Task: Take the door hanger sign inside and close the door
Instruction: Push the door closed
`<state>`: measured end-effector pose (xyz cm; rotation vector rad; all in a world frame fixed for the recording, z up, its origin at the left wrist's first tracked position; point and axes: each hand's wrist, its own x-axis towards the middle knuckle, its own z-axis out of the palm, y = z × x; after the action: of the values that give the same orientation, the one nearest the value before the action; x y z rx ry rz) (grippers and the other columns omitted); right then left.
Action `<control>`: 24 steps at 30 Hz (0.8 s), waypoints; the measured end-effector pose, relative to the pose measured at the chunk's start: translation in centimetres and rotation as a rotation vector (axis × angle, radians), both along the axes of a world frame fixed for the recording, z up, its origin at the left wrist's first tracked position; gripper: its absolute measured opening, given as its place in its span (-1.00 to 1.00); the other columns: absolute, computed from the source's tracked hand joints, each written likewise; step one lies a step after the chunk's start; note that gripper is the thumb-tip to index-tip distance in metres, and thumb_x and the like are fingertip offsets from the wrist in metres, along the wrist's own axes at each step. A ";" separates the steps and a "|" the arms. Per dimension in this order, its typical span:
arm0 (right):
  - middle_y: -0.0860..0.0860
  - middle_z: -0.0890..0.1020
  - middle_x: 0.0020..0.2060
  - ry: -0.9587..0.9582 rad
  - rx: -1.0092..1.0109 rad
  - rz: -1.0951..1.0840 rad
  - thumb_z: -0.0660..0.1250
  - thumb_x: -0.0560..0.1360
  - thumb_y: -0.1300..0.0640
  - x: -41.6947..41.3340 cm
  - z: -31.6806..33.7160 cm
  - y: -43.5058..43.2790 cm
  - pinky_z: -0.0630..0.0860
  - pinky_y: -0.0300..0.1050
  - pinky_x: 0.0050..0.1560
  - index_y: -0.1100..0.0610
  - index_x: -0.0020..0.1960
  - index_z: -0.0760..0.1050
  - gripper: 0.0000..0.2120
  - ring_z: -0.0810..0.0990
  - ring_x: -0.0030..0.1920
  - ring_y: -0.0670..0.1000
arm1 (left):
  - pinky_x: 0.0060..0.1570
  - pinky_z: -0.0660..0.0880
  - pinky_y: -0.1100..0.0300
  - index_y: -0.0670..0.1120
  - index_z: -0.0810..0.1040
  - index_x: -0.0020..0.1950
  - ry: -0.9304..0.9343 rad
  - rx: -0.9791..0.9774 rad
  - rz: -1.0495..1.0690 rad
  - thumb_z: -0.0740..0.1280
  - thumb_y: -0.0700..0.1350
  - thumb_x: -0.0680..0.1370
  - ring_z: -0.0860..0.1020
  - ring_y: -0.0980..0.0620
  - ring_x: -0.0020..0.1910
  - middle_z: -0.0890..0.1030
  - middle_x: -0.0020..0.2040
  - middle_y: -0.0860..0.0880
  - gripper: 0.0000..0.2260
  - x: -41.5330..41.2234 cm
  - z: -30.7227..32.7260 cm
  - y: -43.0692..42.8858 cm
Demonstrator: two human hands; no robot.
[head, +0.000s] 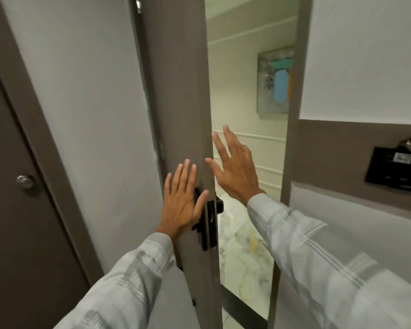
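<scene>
A grey-brown door (176,96) stands partly open, its edge facing me, with a gap onto a hallway to its right. My left hand (183,200) lies flat and open against the door's inner face, just over the black lock and handle (208,224). My right hand (235,169) is raised with fingers spread in the gap beside the door's edge, holding nothing. No door hanger sign is visible; the outer side of the door is hidden.
The door frame's right post (290,138) bounds the gap. A black wall panel (396,172) sits on the right wall. A second brown door with a round knob (26,182) is at the left. Beyond the gap are a marble floor (244,257) and a painting (274,81).
</scene>
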<state>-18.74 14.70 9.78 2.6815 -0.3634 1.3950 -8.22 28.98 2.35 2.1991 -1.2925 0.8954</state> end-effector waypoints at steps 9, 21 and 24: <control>0.17 0.10 0.59 -0.015 -0.220 -0.005 0.10 0.64 -0.14 3.2 0.7 -2.2 0.17 0.21 0.52 0.09 0.60 0.07 -0.38 0.07 0.59 0.09 | 0.57 -0.11 -0.09 -0.13 -0.32 0.56 0.202 0.062 -0.055 -0.17 0.38 0.55 -0.27 0.07 0.58 -0.30 0.60 -0.06 -0.20 0.8 -2.2 -4.1; 0.09 0.03 0.61 0.078 -0.248 -0.336 0.04 0.67 -0.14 -0.8 1.1 -11.8 0.00 0.21 0.56 0.14 0.61 -0.06 -0.36 0.01 0.60 0.07 | 0.56 -0.22 0.04 -0.05 -0.24 0.59 0.150 0.216 -0.247 -0.19 0.39 0.55 -0.29 0.12 0.57 -0.27 0.61 0.00 -0.23 0.8 -3.8 -13.6; 0.09 -0.05 0.61 0.135 -0.358 -0.477 0.09 0.67 -0.05 -1.2 2.2 -13.5 -0.05 0.17 0.56 0.16 0.61 -0.11 -0.35 -0.04 0.60 0.07 | 0.57 -0.19 0.04 -0.02 -0.26 0.58 0.165 0.276 -0.317 -0.18 0.38 0.55 -0.27 0.13 0.57 -0.27 0.60 0.03 -0.26 2.1 -4.7 -16.0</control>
<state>-19.98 1.19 12.00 2.1919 -0.6226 1.0202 -6.12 12.95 -2.39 2.1245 -1.7018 0.4273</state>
